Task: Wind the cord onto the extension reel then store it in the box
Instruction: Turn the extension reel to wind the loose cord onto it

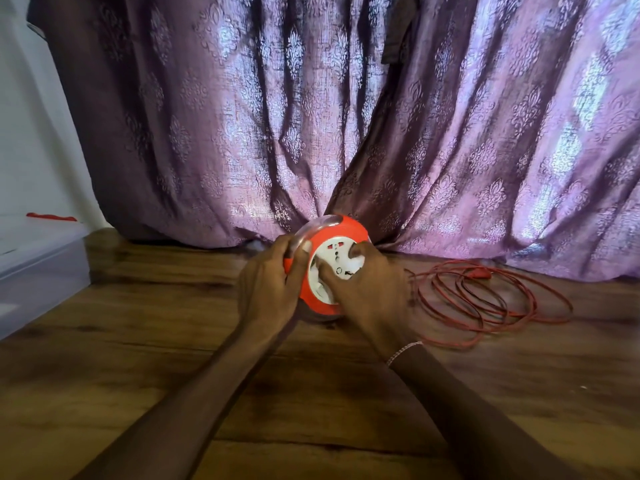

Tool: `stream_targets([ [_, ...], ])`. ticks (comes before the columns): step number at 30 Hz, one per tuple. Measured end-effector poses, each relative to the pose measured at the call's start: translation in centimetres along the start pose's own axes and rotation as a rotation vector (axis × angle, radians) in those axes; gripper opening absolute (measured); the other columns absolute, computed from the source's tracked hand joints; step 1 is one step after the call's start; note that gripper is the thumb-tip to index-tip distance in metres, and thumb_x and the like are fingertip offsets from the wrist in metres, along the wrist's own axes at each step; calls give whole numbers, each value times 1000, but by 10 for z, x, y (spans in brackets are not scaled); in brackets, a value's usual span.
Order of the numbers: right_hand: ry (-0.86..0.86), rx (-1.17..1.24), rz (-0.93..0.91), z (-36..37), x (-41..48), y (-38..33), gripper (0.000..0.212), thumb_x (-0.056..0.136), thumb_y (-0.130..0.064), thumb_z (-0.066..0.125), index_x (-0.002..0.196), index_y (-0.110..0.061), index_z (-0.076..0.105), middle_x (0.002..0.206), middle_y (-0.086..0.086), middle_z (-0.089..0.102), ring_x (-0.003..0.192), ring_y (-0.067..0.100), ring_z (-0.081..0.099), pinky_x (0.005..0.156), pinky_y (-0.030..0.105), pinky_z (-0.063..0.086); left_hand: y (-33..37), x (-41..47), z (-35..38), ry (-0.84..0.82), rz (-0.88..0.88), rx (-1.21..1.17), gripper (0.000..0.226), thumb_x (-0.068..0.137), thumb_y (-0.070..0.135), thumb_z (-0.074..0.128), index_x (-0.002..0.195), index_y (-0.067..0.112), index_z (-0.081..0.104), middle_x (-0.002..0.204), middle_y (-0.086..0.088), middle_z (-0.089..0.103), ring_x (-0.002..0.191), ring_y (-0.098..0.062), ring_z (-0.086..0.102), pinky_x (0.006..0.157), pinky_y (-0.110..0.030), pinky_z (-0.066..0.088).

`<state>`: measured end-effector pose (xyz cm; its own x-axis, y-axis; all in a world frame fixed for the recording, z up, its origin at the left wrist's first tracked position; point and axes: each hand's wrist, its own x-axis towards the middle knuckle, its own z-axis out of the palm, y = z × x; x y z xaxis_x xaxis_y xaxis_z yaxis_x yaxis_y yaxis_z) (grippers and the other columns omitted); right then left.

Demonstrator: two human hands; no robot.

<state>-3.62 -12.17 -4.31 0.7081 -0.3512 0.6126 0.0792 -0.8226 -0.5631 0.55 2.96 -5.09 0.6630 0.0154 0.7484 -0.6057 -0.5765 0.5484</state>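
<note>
Home rm; curtains (346,116); wood floor (173,341)

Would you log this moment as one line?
left hand: grips reel rim | right hand: grips white hub | cord: loose on floor | box: far left

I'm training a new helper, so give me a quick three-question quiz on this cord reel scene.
1. True or false: the red cord is fully wound onto the reel.
2. The loose cord lies on the floor: A) left of the reel, B) right of the reel, C) on top of the reel.
3. Which hands hold the reel?
Key: 1 false; 2 B; 3 both, the left hand and the right hand.
</note>
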Motion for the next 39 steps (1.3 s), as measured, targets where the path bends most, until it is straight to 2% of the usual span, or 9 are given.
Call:
stream_targets([
  [3, 6, 197, 121, 5, 0, 1, 54, 66, -81, 65, 94, -36, 53, 83, 1, 79, 87, 23, 75, 85, 41, 57, 0, 0, 1, 3, 10, 17, 59, 97, 67, 31, 114, 25, 67, 90, -5, 75, 84, -31, 70, 69, -42, 53],
  [6, -111, 219, 84, 2, 2, 5, 50, 71, -80, 61, 99, -40, 50, 72, -3, 78, 78, 18, 77, 80, 42, 59, -5, 1, 0, 22, -26, 14, 63, 95, 71, 28, 118, 28, 67, 93, -4, 76, 88, -31, 71, 73, -43, 55],
  [8, -120, 43, -91, -11, 7, 8, 46, 78, -77, 60, 109, -43, 54, 72, -6, 77, 81, 20, 76, 77, 41, 58, -11, 3, 2, 41, -58, 3, 65, 95, 74, 26, 114, 28, 68, 92, -5, 76, 88, -32, 71, 73, -44, 55],
  [12, 83, -283, -636, -43, 15, 11, 34, 89, -44, 74, 119, -32, 66, 94, -5, 72, 71, 30, 72, 51, 38, 53, -26, 11, 8, 58, -108, -119, 70, 94, 83, 24, 110, 29, 65, 91, -3, 77, 88, -33, 71, 75, -47, 56],
  [16, 12, -495, -853, -43, 15, 14, 52, 85, -37, 77, 135, -35, 63, 122, 4, 65, 75, 27, 70, 42, 30, 40, -29, 11, 11, 43, -103, -107, 69, 92, 84, 25, 111, 30, 63, 92, -3, 76, 89, -32, 72, 75, -47, 57],
  [20, -77, -620, -821, -31, 10, 9, 53, 90, -40, 73, 141, -43, 57, 115, 8, 64, 70, 29, 68, 44, 31, 38, -26, 10, 10, 20, -94, -81, 60, 96, 76, 30, 108, 28, 65, 90, -5, 75, 87, -31, 72, 74, -48, 57],
  [26, -27, -655, -847, -31, 10, 6, 53, 90, -40, 70, 141, -46, 58, 111, 7, 72, 60, 28, 67, 48, 29, 27, -24, 10, 7, 19, -88, -93, 60, 97, 74, 32, 110, 26, 66, 88, -3, 76, 84, -27, 72, 72, -47, 57],
  [31, 8, -551, -870, -26, 10, 13, 52, 91, -47, 60, 142, -42, 55, 83, 2, 72, 51, 30, 64, 47, 29, 23, -19, 7, 2, 10, -26, -53, 61, 98, 74, 29, 112, 27, 65, 88, -3, 75, 83, -29, 71, 71, -46, 56],
  [39, -14, -404, -616, -13, 9, 16, 71, 82, -76, 36, 142, -42, 51, 79, 10, 75, 65, 38, 69, 56, 40, 52, -16, 6, 3, 22, 21, -41, 65, 96, 77, 26, 116, 30, 65, 89, -2, 75, 83, -28, 70, 72, -46, 55],
])
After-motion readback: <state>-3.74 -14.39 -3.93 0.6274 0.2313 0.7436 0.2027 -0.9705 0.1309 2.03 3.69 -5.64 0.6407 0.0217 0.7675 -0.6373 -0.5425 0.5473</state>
